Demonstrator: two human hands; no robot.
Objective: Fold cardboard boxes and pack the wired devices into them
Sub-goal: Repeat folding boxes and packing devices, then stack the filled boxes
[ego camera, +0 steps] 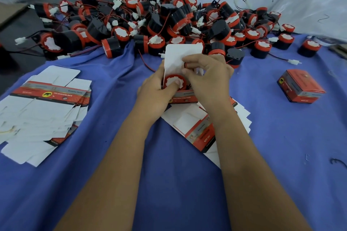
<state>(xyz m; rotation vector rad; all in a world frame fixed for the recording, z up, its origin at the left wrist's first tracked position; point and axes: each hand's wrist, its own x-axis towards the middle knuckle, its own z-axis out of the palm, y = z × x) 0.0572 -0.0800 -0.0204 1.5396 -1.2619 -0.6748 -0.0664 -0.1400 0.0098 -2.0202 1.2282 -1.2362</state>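
Hands meet at the middle of the blue cloth (187,184) in the head view, both working one open box (185,97). Left hand (157,90) grips the box's left side, thumb pressed on the white face of a red-and-black wired device (173,81) sitting inside it. Right hand (206,78) is curled over the box's right side, fingertips pinching the device's red wire against the raised white lid flap (180,54). Box rests on a small stack of flat unfolded boxes (199,127) near the cloth's centre. Bigger stack of flat boxes (43,110) lies toward the left edge, printed red bands facing up. One closed, finished box (301,86) stands near the right edge, well apart from the hands. Large pile of loose wired devices (159,22) runs along the far edge, wires and white connectors tangled, a few strays toward the far right corner. Pale plastic sheeting (309,2) hangs behind the pile.
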